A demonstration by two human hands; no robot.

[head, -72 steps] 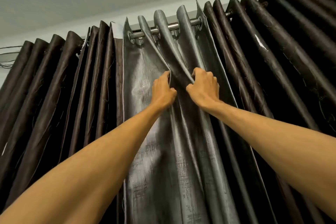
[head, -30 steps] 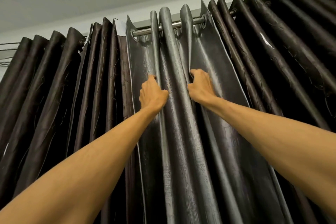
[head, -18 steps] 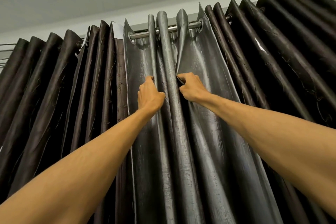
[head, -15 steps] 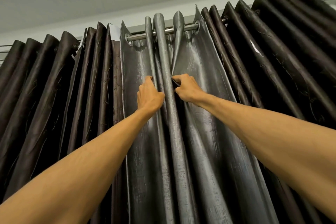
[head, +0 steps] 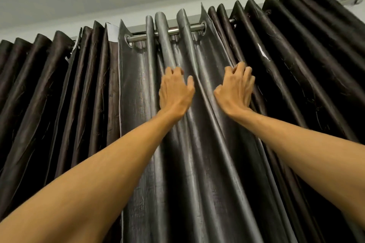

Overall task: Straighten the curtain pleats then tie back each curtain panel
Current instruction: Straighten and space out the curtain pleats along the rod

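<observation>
- Left hand (head: 174,92) lies spread on the grey curtain (head: 197,154), holding nothing.
- Right hand (head: 236,89), beside it, fingers curled at the curtain's edge; grip unclear.
- Rod (head: 173,31) above both.

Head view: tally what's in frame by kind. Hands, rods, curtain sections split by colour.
Hands: 2, left hand and right hand
Curtain rod: 1
Silver-grey curtain section: 1
Dark brown curtain sections: 2, one at left, one at right
Total: 6
</observation>
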